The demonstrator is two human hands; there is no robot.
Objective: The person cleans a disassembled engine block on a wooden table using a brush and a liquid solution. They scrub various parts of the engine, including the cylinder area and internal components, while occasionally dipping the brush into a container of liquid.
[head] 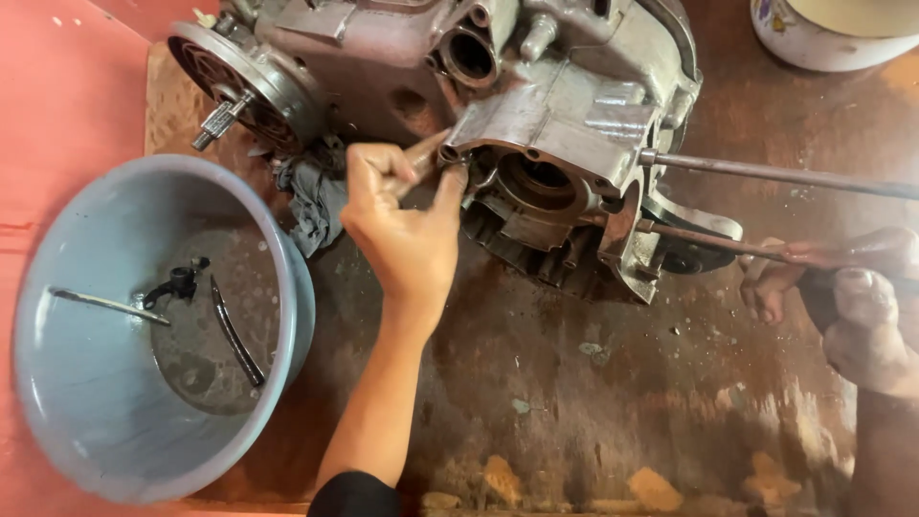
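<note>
Left hand (402,225) against engine casing (555,124).

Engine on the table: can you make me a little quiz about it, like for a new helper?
1. True or false: the grey bowl sits to the left of the engine.
2. What lies by the engine's left end? A) a rag B) a book C) a shoe
3. What does the left hand press against the engine?

Key: 1 true; 2 A; 3 a thin metal tool, pinched between thumb and fingers.
</note>
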